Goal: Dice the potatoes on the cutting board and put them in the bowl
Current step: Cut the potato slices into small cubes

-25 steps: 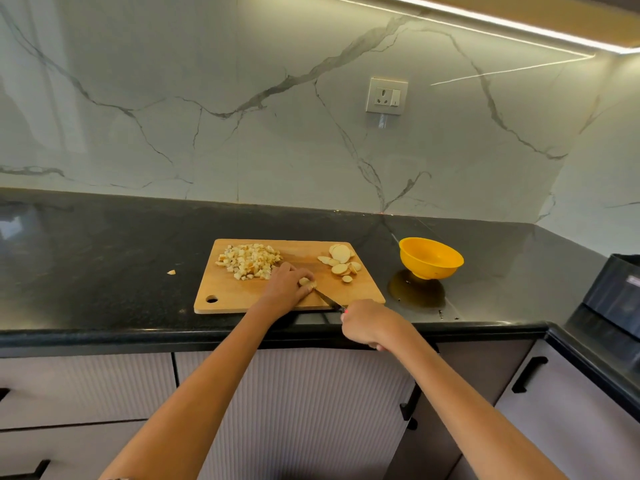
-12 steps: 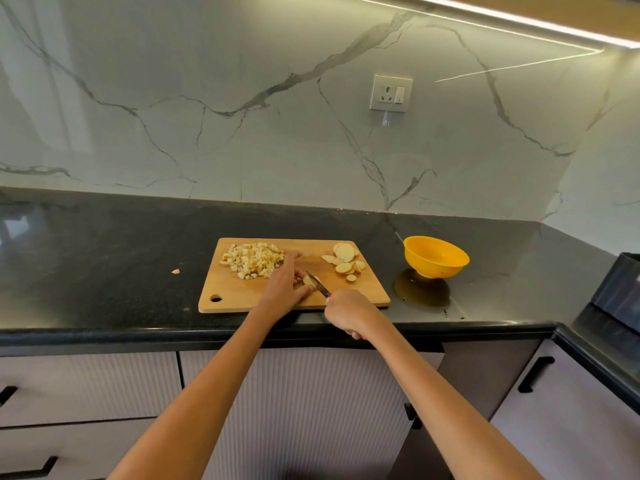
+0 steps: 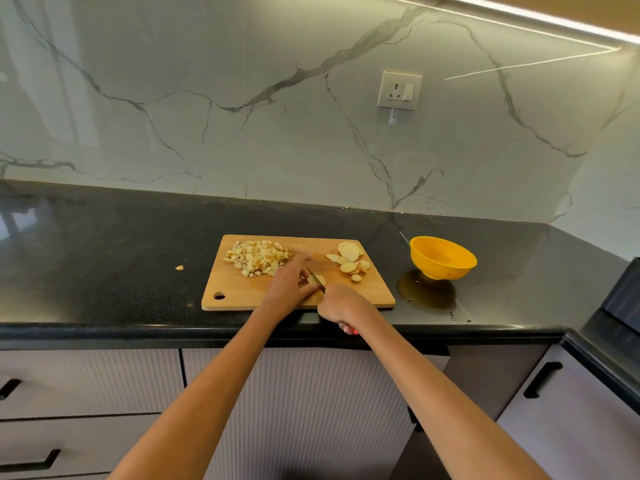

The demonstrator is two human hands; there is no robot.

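A wooden cutting board [image 3: 242, 296] lies on the black counter. A heap of diced potato [image 3: 258, 262] sits at its far left and several potato slices [image 3: 349, 259] at its far right. My left hand [image 3: 289, 289] pinches a potato slice [image 3: 320, 279] near the board's front middle. My right hand [image 3: 341, 306] grips a knife [image 3: 316, 278] by its red handle, the blade lying across that slice. The yellow bowl [image 3: 443, 258] stands right of the board, and I see nothing inside it.
A stray potato bit [image 3: 179, 267] lies on the black counter [image 3: 104, 265] left of the board. A dark appliance [image 3: 623, 299] sits at the right edge. A wall socket [image 3: 399, 90] is on the marble backsplash. Drawers and cabinet doors run below the counter edge.
My right hand has moved forward and left with the knife, bringing the blade onto the slice under my left fingers. The left hand stays on that slice.
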